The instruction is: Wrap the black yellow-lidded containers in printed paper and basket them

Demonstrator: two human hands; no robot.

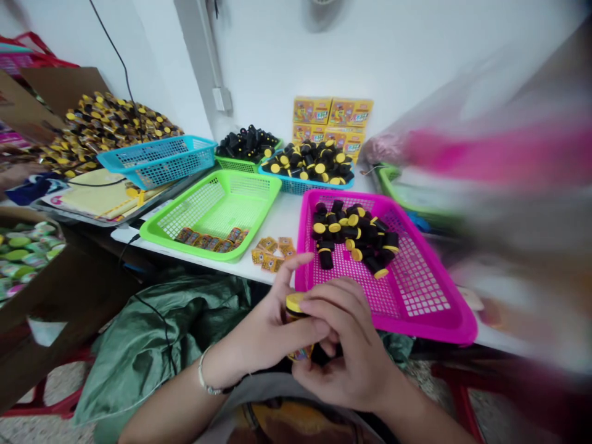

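Note:
A small black jar with a yellow lid (295,302) and an orange printed wrap stands upright between my hands, close to my body. My left hand (266,330) curls around its side, the index finger sticking out. My right hand (346,333) closes over it from the right, fingers touching the lid and wrap. Just beyond lies a pink basket (423,308) with many black, yellow-lidded jars (356,234). Small orange printed pieces (272,253) lie on the table left of that basket. A light green basket (231,206) holds a row of orange-wrapped jars (213,242).
A blue basket (157,161) stands at left before a heap of yellow-lidded jars (115,120). Other baskets of black parts (250,143) stand behind, near stacked yellow boxes (312,111). At right, a plastic bag (499,160) is blurred. A green sack (176,320) lies below the table.

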